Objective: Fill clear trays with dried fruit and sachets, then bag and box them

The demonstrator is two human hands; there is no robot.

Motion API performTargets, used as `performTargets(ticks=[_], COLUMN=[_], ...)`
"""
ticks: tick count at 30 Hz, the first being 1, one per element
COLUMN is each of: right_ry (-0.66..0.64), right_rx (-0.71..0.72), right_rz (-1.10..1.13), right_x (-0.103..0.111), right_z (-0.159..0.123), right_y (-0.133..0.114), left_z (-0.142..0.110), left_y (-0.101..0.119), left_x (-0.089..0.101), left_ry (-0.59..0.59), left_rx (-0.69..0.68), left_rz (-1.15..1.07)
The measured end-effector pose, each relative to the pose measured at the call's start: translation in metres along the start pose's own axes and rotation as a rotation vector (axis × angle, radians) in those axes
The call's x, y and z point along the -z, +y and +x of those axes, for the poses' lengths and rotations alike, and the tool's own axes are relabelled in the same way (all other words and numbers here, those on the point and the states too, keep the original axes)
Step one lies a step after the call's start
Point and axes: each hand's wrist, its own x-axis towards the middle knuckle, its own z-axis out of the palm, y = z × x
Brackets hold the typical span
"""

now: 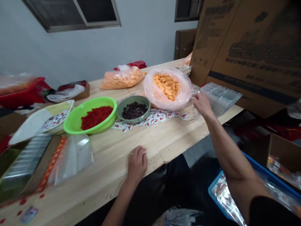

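My right hand (202, 105) reaches far across the wooden table (110, 157) and grips a stack of clear plastic trays (219, 97) at the table's right end. My left hand (137, 163) rests flat on the table near its front edge, fingers spread, holding nothing. Just left of the trays stands a plastic bag of orange snack pieces (166, 88). A grey-green bowl of dark pieces (133, 109) and a bright green bowl of red pieces (90, 114) stand in a row, with small red-and-white sachets (155, 119) scattered in front.
A sealed bag of orange snacks (122, 78) lies at the back. Clear bags (70, 157) and a tray of sachets (53, 121) lie at left. A big cardboard box (249, 47) towers at right. A blue crate (235, 194) sits on the floor.
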Motion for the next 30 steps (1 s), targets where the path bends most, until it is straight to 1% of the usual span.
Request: performTargets(ticks=[2, 4, 6, 8, 14, 17, 20, 22, 23, 25, 27, 28, 29, 30], right_ry=[-0.002, 0.038, 0.074, 0.074, 0.068, 0.038, 0.039, 0.075, 0.102, 0.171, 0.243, 0.268, 0.286, 0.282], right_rx=[-0.037, -0.064, -0.07, -0.049, 0.002, -0.026, -0.133, -0.173, -0.164, -0.121, -0.103, -0.092, -0.074, -0.014], right_rz=[0.037, 0.05, 0.024, -0.019, -0.055, -0.01, 0.051, 0.08, 0.094, 0.116, 0.124, 0.118, 0.111, 0.093], right_x=[-0.037, -0.06, -0.071, -0.074, -0.068, -0.067, -0.068, -0.065, -0.061, -0.047, -0.026, -0.015, -0.006, 0.0], right_z=[-0.021, -0.034, -0.038, -0.035, -0.011, -0.005, 0.001, 0.01, 0.016, 0.028, 0.028, 0.019, 0.005, -0.017], right_y=[-0.007, -0.008, -0.007, -0.004, 0.011, 0.002, -0.015, -0.021, -0.021, -0.02, -0.028, -0.038, -0.053, -0.072], left_z=[0.002, 0.0, -0.001, -0.002, 0.0, 0.002, 0.005, 0.006, 0.006, 0.007, 0.012, 0.016, 0.022, 0.03], left_y=[0.014, 0.016, 0.011, 0.005, 0.002, 0.002, 0.001, 0.001, 0.0, 0.002, 0.009, 0.015, 0.024, 0.034], left_x=[-0.003, -0.003, -0.003, -0.004, -0.006, -0.006, -0.006, -0.006, -0.006, -0.004, 0.002, 0.007, 0.012, 0.019], left_ry=[-0.073, -0.082, -0.065, -0.055, -0.046, -0.048, -0.054, -0.059, -0.065, -0.083, -0.092, -0.09, -0.08, -0.072], left_rx=[-0.044, -0.051, -0.036, -0.034, -0.041, -0.059, -0.062, -0.056, -0.051, -0.033, 0.028, 0.094, 0.186, 0.293], left_rz=[0.016, 0.017, 0.006, -0.004, -0.006, -0.011, -0.012, -0.013, -0.019, -0.058, -0.172, -0.272, -0.413, -0.594])
